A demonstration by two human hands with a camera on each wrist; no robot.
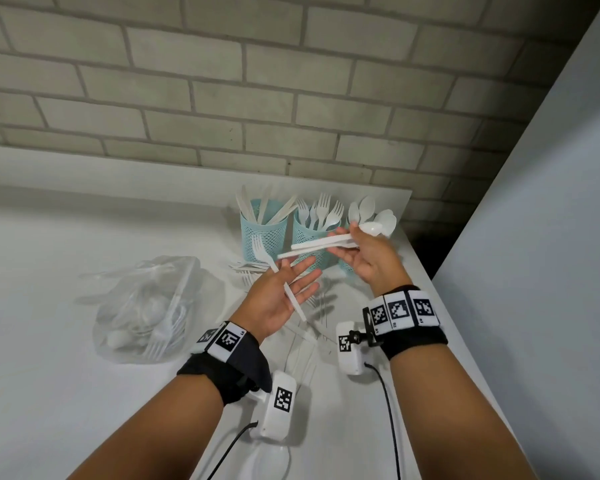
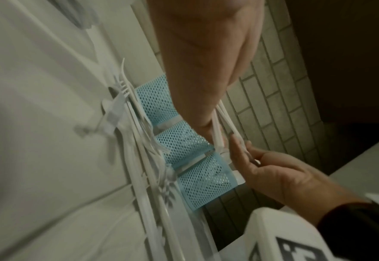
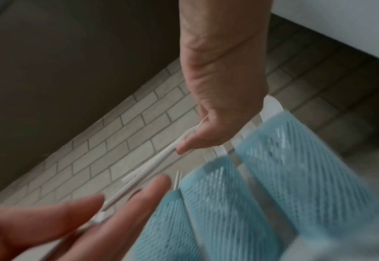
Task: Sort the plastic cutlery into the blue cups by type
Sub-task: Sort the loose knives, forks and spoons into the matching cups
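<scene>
1. The right hand (image 1: 368,261) is raised in front of the blue cups, its fingers curled round a bundle of white spoons (image 1: 321,245). The handles point toward the left hand and the bowls stick out past the fingers.
2. The left hand (image 1: 278,299) is palm up with its fingers spread nearly straight. A single white fork (image 1: 274,268) lies across them, tines toward the cups, seemingly resting rather than pinched.
3. Three blue cups stand in a row against the brick wall: the knife cup (image 1: 262,233) at the left end, the fork cup (image 1: 312,237) in the middle, and the spoon cup (image 1: 350,268) behind the right hand.
4. Loose cutlery (image 1: 246,268) lies on the tabletop (image 1: 66,271) in front of the cups.
5. A clear plastic bag (image 1: 146,306) with more cutlery sits further left of the cups.
</scene>
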